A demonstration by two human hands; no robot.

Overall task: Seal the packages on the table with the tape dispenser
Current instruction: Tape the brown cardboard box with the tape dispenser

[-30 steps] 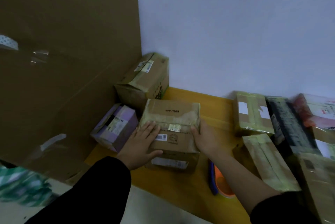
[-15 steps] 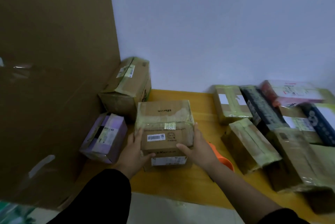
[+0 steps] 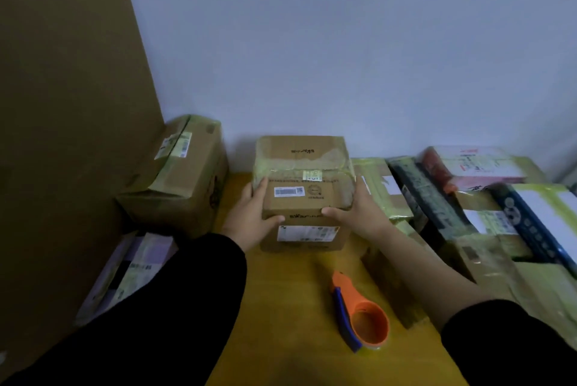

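Your left hand (image 3: 253, 217) and right hand (image 3: 359, 214) clasp the box (image 3: 304, 195) from either side, thumbs hooked over its near top edge and fingers wrapped along its flanks. Yellowish tape already crosses the top. Whether it rests on the table (image 3: 281, 307) or is slightly lifted, you cannot tell.

The tape dispenser (image 3: 359, 317) lies on the table, nearer to you than the box and a little to the right, apart from both hands. Its long axis runs from the orange tip, pointing towards the box, back to the round hub close to you. Your right hand is the nearer one, and your right forearm passes just beside it, so that hand looks best placed to reach back for it.

Nothing lies between box and dispenser. A large carton (image 3: 178, 176) and a purple package (image 3: 134, 267) crowd the left, and a row of packages (image 3: 468, 198) crowds the right.
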